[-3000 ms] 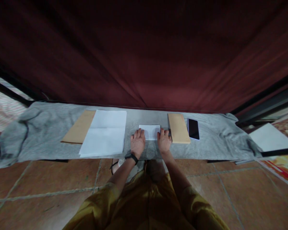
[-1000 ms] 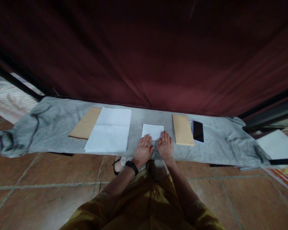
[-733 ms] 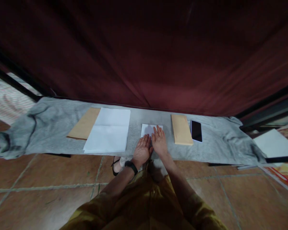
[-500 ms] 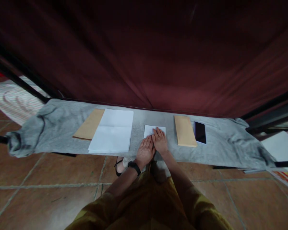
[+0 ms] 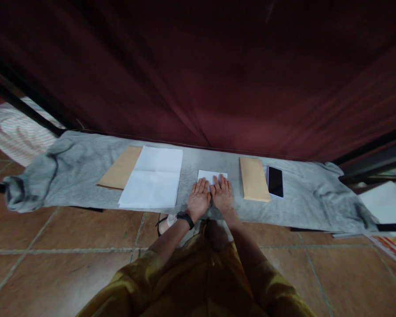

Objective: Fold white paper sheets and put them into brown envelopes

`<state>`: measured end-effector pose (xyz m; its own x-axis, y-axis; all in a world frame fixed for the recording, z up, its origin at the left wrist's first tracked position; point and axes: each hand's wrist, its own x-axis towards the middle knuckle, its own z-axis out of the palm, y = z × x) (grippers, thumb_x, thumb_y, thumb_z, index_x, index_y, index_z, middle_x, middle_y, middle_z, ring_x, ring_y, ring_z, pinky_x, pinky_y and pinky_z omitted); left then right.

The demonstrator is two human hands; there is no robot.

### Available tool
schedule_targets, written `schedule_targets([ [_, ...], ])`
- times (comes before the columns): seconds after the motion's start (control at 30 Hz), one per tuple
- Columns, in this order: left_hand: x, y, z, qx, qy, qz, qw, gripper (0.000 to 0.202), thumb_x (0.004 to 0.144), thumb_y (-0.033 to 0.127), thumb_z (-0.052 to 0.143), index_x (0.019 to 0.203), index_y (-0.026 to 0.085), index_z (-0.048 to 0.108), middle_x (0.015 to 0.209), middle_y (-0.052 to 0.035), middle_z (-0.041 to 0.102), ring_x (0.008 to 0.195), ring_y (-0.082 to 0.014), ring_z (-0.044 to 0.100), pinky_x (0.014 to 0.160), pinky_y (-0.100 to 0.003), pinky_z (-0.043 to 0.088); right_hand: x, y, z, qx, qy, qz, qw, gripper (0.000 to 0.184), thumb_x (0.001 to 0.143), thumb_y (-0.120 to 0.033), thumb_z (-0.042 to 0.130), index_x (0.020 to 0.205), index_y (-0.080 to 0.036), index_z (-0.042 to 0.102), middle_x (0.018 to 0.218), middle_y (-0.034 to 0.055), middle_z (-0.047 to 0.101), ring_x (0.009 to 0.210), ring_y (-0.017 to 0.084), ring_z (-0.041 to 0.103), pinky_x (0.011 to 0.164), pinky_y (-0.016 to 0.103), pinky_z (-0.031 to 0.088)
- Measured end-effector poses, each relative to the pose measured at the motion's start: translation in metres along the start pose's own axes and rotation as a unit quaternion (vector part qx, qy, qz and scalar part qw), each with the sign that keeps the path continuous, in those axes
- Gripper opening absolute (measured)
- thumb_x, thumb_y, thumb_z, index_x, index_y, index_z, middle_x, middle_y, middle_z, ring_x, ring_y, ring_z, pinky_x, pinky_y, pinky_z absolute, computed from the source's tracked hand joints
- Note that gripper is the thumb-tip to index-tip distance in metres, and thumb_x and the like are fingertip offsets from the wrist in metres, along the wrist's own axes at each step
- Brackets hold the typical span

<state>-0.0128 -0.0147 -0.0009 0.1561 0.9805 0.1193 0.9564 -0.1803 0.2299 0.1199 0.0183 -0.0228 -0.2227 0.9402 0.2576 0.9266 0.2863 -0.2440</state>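
Note:
A small folded white paper lies on the grey cloth that covers a narrow table. My left hand, with a black band at the wrist, lies flat on the paper's near left part, fingers stretched out. Beside it my right hand also rests flat on the paper's near right part, fingers together and extended. The two hands touch side by side and hide most of the paper.
A stack of white sheets partly covers a brown envelope at the left. Another brown envelope and a black phone lie at the right. A dark red curtain hangs behind the table. The floor has brown tiles.
Both hands have slid forward over the small white paper and come together on it. The right hand moved in from the paper's right side toward the middle.

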Motion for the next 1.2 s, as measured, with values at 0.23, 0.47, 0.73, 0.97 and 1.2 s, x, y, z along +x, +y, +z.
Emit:
schedule_targets([
  [0.23, 0.024, -0.007, 0.001, 0.011, -0.013, 0.045, 0.999, 0.053, 0.099, 0.024, 0.035, 0.151, 0.012, 0.043, 0.162, -0.0147, 0.036, 0.153, -0.0269, 0.025, 0.125, -0.051, 0.020, 0.001, -0.002, -0.002, -0.014, -0.012, 0.004, 1.000, 0.051, 0.105, -0.033, 0.038, 0.153, -0.016, 0.043, 0.163, 0.0188, 0.029, 0.149, 0.031, 0.032, 0.119, 0.053, 0.027],
  [0.47, 0.031, -0.016, -0.001, 0.003, -0.028, 0.087, 0.996, 0.054, 0.100, 0.027, 0.036, 0.152, 0.017, 0.042, 0.163, -0.0102, 0.034, 0.153, -0.0242, 0.026, 0.126, -0.048, 0.016, 0.001, -0.001, 0.002, 0.000, -0.001, 0.006, 1.000, 0.051, 0.106, -0.033, 0.034, 0.154, -0.017, 0.042, 0.163, 0.0173, 0.030, 0.149, 0.031, 0.031, 0.118, 0.054, 0.028],
  [0.73, 0.030, -0.019, 0.001, -0.002, -0.022, 0.075, 0.997, 0.055, 0.098, 0.030, 0.044, 0.153, 0.023, 0.042, 0.166, -0.0114, 0.028, 0.154, -0.0290, 0.021, 0.125, -0.053, 0.016, -0.003, -0.002, 0.000, -0.005, -0.001, 0.008, 1.000, 0.051, 0.105, -0.033, 0.036, 0.154, -0.016, 0.041, 0.161, 0.0188, 0.035, 0.148, 0.032, 0.032, 0.116, 0.057, 0.027],
  [0.97, 0.029, -0.020, 0.003, -0.009, -0.008, 0.057, 0.998, 0.057, 0.097, 0.033, 0.048, 0.153, 0.026, 0.042, 0.166, -0.0102, 0.028, 0.154, -0.0338, 0.019, 0.125, -0.054, 0.017, -0.011, 0.003, 0.000, -0.032, 0.027, 0.047, 0.998, 0.054, 0.106, -0.034, 0.033, 0.154, -0.009, 0.039, 0.159, 0.0209, 0.038, 0.145, 0.033, 0.037, 0.116, 0.054, 0.027],
  [1.2, 0.031, -0.019, 0.003, 0.003, -0.007, 0.048, 0.999, 0.059, 0.095, 0.036, 0.050, 0.153, 0.028, 0.042, 0.166, -0.0074, 0.028, 0.154, -0.0341, 0.019, 0.125, -0.053, 0.019, -0.020, 0.012, -0.001, -0.036, 0.057, 0.064, 0.996, 0.054, 0.105, -0.029, 0.029, 0.154, -0.007, 0.038, 0.155, 0.0188, 0.045, 0.144, 0.030, 0.040, 0.117, 0.050, 0.029],
])
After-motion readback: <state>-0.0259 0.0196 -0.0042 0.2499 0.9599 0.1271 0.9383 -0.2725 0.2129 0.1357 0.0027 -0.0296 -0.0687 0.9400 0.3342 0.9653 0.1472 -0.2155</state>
